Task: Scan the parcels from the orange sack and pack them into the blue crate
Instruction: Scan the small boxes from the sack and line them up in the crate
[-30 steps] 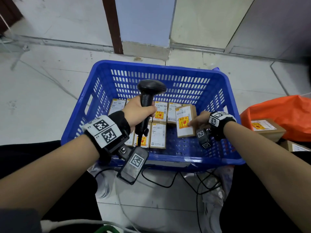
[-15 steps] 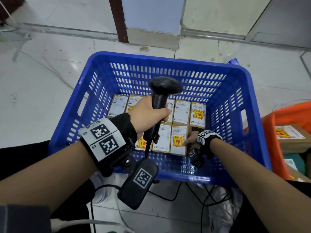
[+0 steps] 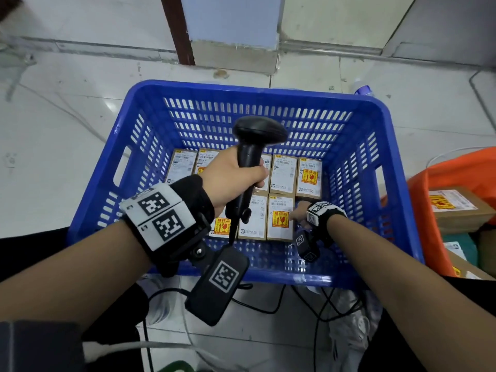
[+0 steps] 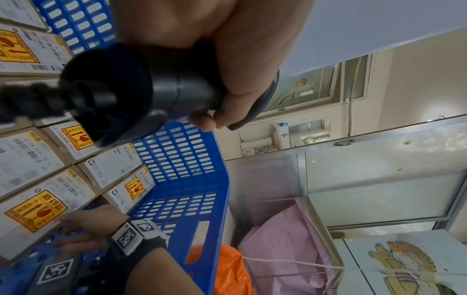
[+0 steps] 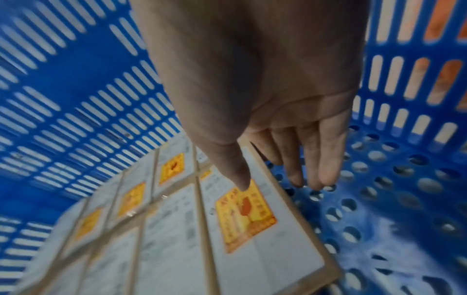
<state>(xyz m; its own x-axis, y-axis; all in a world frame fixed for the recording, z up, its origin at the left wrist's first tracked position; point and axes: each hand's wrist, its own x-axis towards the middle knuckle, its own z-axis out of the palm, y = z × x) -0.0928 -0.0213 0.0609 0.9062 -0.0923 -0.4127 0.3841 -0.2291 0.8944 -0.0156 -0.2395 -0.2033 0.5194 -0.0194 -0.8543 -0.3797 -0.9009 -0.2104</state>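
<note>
The blue crate (image 3: 241, 88) stands on the floor with two rows of brown labelled parcels lying flat in it. My left hand (image 3: 233, 175) grips the black barcode scanner (image 3: 257, 135) upright above the parcels; the scanner (image 4: 131, 89) fills the left wrist view. My right hand (image 3: 298, 214) is low inside the crate at the right edge of the front row's last parcel (image 3: 280, 221). In the right wrist view the thumb (image 5: 240, 179) touches that parcel's yellow sticker (image 5: 242, 215), and the straight fingers (image 5: 326, 159) hang beside it toward the crate floor. The orange sack (image 3: 456, 173) lies to the right.
A larger brown parcel (image 3: 456, 208) lies in the sack's mouth, with more boxes below it. Black cables (image 3: 268, 307) run over the floor under the crate's near side. Bare perforated crate floor (image 5: 391, 199) lies right of the parcels. A pink bag (image 4: 285, 249) stands beyond the crate.
My right hand brought the tilted parcel down and laid it flat at the right end of the front row; its fingers have since straightened. The left hand still holds the scanner.
</note>
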